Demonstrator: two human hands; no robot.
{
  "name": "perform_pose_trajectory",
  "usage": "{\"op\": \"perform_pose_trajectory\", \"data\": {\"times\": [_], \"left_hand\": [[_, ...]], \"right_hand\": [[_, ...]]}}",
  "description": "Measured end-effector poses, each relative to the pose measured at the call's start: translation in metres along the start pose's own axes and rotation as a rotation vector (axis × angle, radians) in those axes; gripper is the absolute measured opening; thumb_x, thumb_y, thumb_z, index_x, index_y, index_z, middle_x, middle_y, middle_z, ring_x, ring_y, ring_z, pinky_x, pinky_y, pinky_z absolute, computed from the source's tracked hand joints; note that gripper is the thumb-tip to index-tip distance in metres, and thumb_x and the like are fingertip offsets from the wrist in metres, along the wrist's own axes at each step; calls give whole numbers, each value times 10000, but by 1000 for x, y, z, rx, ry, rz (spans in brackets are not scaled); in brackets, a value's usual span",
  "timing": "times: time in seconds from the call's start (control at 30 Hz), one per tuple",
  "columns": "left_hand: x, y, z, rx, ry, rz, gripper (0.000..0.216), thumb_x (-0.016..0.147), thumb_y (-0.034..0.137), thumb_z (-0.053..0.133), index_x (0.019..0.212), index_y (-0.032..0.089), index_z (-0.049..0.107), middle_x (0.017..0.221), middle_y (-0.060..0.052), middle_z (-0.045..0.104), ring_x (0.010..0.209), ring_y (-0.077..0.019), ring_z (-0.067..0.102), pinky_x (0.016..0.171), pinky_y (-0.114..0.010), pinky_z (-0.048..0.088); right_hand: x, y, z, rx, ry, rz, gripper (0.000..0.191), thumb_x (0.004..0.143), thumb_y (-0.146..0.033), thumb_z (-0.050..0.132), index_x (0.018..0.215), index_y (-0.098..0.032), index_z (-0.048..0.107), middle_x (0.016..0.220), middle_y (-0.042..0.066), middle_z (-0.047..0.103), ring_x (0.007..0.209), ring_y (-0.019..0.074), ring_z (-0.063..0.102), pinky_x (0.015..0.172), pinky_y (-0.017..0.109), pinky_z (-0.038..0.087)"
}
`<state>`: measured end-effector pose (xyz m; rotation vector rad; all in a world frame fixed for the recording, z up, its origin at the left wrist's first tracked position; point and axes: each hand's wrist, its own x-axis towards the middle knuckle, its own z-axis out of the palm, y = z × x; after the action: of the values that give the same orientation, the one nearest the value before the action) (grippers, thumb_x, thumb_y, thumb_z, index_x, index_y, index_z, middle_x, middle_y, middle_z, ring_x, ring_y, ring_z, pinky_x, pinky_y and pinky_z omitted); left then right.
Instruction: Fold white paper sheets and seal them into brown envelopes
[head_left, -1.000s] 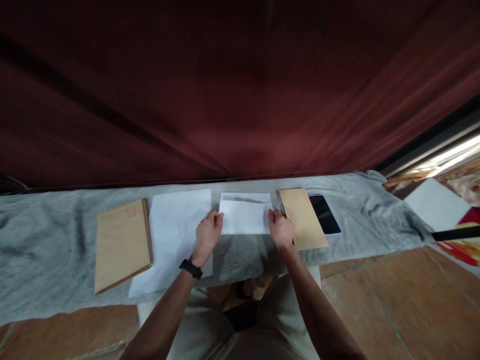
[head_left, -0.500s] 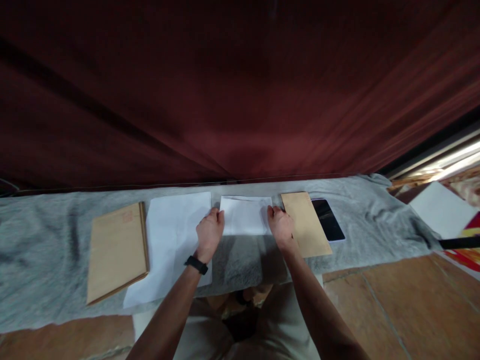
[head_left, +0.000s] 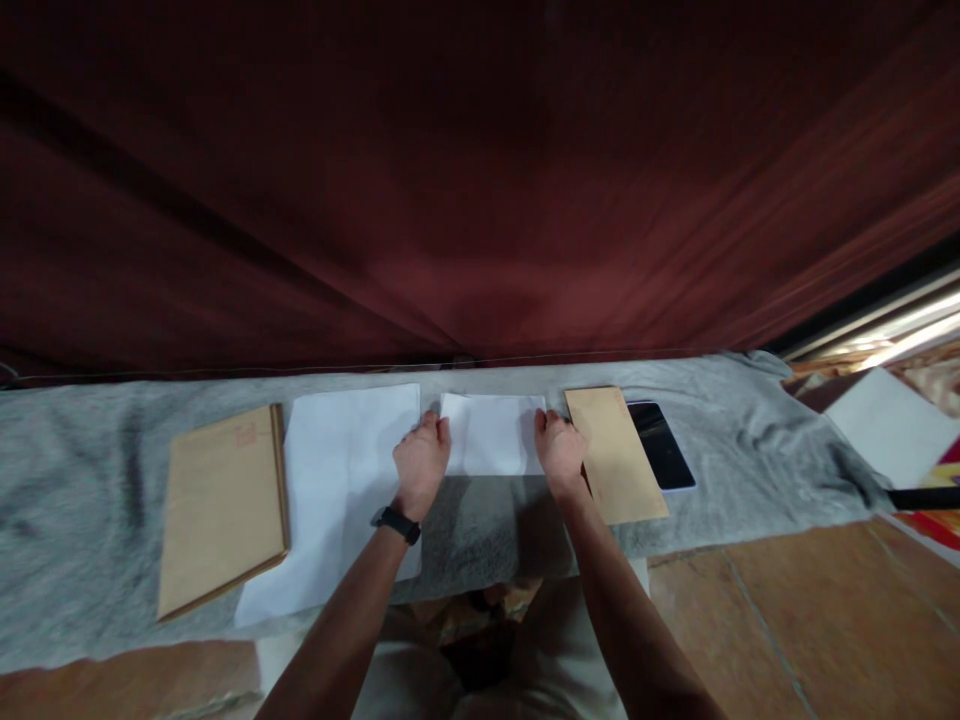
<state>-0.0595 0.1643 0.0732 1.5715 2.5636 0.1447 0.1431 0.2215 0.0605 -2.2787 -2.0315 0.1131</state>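
A small folded white paper (head_left: pixel 493 433) lies on the grey cloth (head_left: pixel 90 480) in front of me. My left hand (head_left: pixel 420 462) pinches its left edge with curled fingers; a black band sits on that wrist. My right hand (head_left: pixel 560 452) grips the paper's right edge, fingers curled too. A larger white sheet (head_left: pixel 337 480) lies just left of my left hand. A slim brown envelope (head_left: pixel 615 455) lies just right of my right hand.
A stack of brown envelopes (head_left: pixel 221 505) lies at the left on the cloth. A dark phone (head_left: pixel 661 445) rests beside the slim envelope. A dark red curtain (head_left: pixel 480 180) hangs behind. Tiled floor (head_left: pixel 787 620) and more white paper (head_left: pixel 885 420) are at the right.
The white paper between my hands has become shorter, its top edge folded flat. Both hands stay on its side edges. The view has shifted slightly.
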Motion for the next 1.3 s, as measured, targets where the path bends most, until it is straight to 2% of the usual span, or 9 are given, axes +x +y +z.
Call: {"op": "perform_pose_trajectory", "data": {"times": [0.3,0.5,0.6,0.73,0.83,0.93,1.07,1.3], "left_hand": [[0,5,-1,26,5,-23,383,1030,395,320,1118,184,628,866,-118,749,839,-249,728,722,-313,481],[0,6,2,71,36,25,400,1034,366,292,1167,164,611,856,-127,747,844,-267,733,720,-328,494],[-1,5,6,72,54,46,421,1039,365,269,1168,158,612,845,-132,745,830,-271,734,705,-330,496],[-1,4,6,71,44,52,430,1042,370,263,1154,160,622,836,-133,745,819,-271,737,698,-328,499],[-1,4,4,64,26,53,417,1042,373,276,1150,168,623,856,-130,750,826,-265,738,707,-326,503],[-1,4,1,60,13,56,414,1044,371,272,1152,174,619,871,-130,755,830,-264,738,712,-330,510],[-1,6,1,54,9,53,408,1044,362,269,1168,173,609,865,-129,756,836,-262,739,708,-325,512],[-1,5,4,33,69,39,395,1044,397,291,1133,177,606,825,-105,744,755,-248,723,688,-320,500]], "right_hand": [[-2,0,1,-16,17,0,395,1048,-380,385,980,-150,699,817,141,749,775,236,731,705,306,499],[-7,1,1,20,63,-16,298,1029,-300,409,1133,-132,634,874,133,734,774,223,713,714,299,486],[-15,3,0,61,149,-82,311,1005,-236,419,1229,-120,600,1004,156,711,882,251,690,773,333,496],[-32,0,1,152,253,-203,392,997,-211,409,1343,-90,546,1236,220,635,1148,311,590,938,423,476],[-43,-11,7,234,247,-389,431,1018,-239,388,1410,-100,502,1479,214,484,1355,318,446,1069,471,409],[-52,-23,18,267,176,-531,480,1038,-302,391,1483,-131,445,1590,165,368,1466,303,314,1155,480,331],[-58,-27,32,258,126,-514,515,1047,-361,405,1525,-170,408,1616,148,330,1488,294,293,1186,501,279],[-61,-25,41,225,139,-488,535,1053,-384,386,1548,-183,372,1625,136,310,1500,301,271,1197,515,245]]}}
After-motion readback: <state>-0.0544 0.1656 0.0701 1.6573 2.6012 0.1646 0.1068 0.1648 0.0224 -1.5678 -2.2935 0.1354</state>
